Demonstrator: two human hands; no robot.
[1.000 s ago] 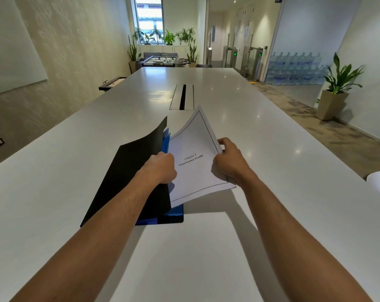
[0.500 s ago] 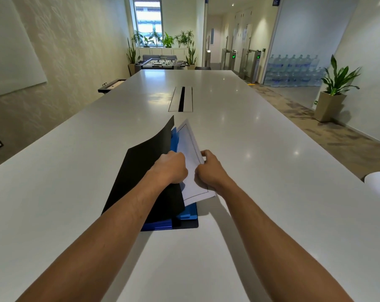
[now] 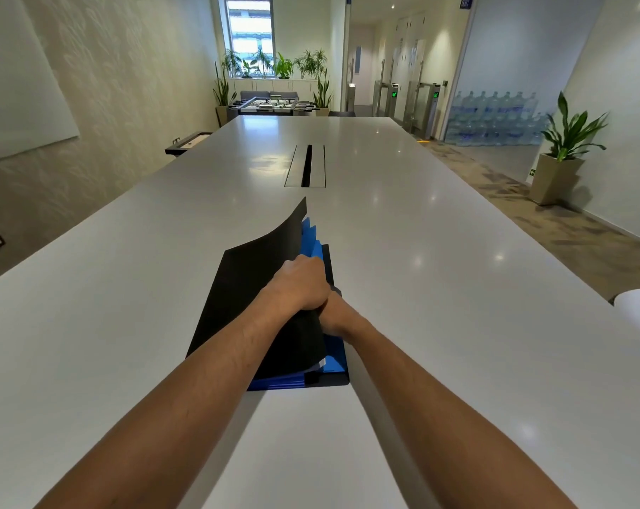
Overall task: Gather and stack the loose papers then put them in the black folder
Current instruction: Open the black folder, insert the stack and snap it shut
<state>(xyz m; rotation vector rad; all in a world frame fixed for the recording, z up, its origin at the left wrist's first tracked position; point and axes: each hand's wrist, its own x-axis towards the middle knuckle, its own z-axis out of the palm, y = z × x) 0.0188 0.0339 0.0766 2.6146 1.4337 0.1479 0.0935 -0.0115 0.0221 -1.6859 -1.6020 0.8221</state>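
Observation:
The black folder point(image 3: 252, 288) lies on the white table point(image 3: 458, 288) straight ahead, its cover lifted and curling up over blue dividers point(image 3: 313, 244). My left hand point(image 3: 300, 284) grips the cover's right edge and holds it up. My right hand point(image 3: 335, 312) reaches in under the cover from the right; only its wrist and the back of the hand show, the fingers are hidden. Of the papers point(image 3: 320, 362), only a thin white edge shows beneath the cover near the folder's front corner.
A cable slot point(image 3: 305, 165) is set into the table beyond the folder. A white rounded object point(image 3: 637, 306) sits at the table's right edge. A potted plant point(image 3: 564, 148) stands on the floor at the right wall.
The white papers, plainly visible in my right hand earlier, have slid left into the folder and are almost hidden. My right hand followed them under the cover, which my left hand lowered.

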